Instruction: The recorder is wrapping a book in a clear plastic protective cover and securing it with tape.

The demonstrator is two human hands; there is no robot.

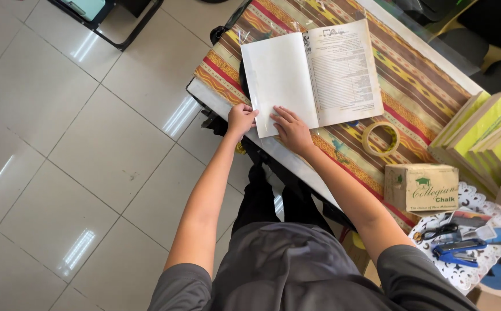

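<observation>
At the near edge of the table [216, 98], an open book [311, 72] is laid flat on a striped woven cloth [412, 98] under a clear sheet. A transparent plastic cover [256, 106] appears to be wrapped around the blank left-hand page; its glossy margin is seen along the page's left and lower edges. The left hand [240, 119] is set at about seven o'clock from the book's middle, at the lower left corner, with the fingers curled and apparently pinching the plastic edge, as if to keep it drawn taut; exactly how much is gripped cannot be told. The right hand [292, 129] is pressed on the lower part of the same page, at about six o'clock, fingers spread nearly flat and holding nothing, so that the book is judged to be kept from sliding. A roll of clear tape [380, 139] is lying at four o'clock from the book, within easy reach. Further round at four o'clock, a cardboard chalk box [421, 187] is standing, with scissors [439, 232] and a blue stapler [456, 251] on a white doily beyond it. Yellow-green books [484, 129] are stacked at three o'clock.
</observation>
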